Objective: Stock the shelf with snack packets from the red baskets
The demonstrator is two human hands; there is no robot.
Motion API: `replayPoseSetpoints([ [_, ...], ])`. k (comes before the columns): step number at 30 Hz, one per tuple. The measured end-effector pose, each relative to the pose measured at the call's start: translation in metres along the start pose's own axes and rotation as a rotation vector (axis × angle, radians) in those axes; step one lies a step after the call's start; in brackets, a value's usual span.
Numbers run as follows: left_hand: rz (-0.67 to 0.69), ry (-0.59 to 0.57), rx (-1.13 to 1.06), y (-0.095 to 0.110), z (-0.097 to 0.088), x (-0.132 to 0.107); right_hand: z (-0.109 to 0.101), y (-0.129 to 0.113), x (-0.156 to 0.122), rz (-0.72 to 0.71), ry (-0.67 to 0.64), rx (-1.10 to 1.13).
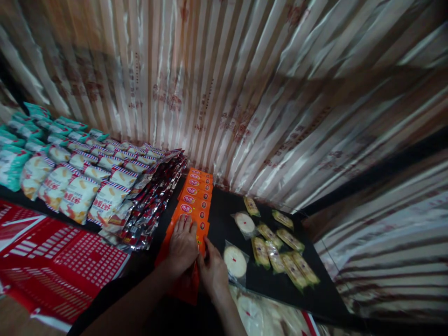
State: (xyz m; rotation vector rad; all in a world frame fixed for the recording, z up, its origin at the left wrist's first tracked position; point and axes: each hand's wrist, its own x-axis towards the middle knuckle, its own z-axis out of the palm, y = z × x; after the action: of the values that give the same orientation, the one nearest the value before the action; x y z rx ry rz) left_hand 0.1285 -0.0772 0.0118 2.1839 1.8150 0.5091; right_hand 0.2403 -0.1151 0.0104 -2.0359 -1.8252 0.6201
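A row of orange snack packets (194, 193) lies overlapped on the black shelf (224, 224), running away from me. My left hand (182, 245) rests flat on the nearest orange packets, fingers stretched out. My right hand (212, 270) is beside it at the row's right edge, fingers curled against the side of the orange packets (201, 235). Just right of it lies a clear packet with a round white cake (235, 261).
Silver-red packets (154, 205) and white striped bags (79, 198) fill the shelf to the left, with teal bags (14, 163) beyond. Yellow-green packets (280, 254) and another round cake (245, 224) lie to the right. A red basket (59, 256) is at lower left. Striped plastic sheeting (245, 93) hangs behind.
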Motion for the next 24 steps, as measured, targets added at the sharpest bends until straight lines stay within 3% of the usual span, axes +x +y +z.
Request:
replayPoseSetpoints([
  [9, -0.026, -0.026, 0.019, 0.002, -0.015, 0.018, 0.002, 0.005, -0.001, -0.069, -0.011, 0.101],
  [17, -0.021, 0.001, -0.001, -0.009, -0.011, 0.028, 0.009, 0.006, 0.001, -0.102, 0.052, 0.116],
  [24, -0.024, 0.010, -0.086, -0.015, -0.019, 0.033, 0.007, 0.010, 0.006, -0.132, -0.008, 0.012],
])
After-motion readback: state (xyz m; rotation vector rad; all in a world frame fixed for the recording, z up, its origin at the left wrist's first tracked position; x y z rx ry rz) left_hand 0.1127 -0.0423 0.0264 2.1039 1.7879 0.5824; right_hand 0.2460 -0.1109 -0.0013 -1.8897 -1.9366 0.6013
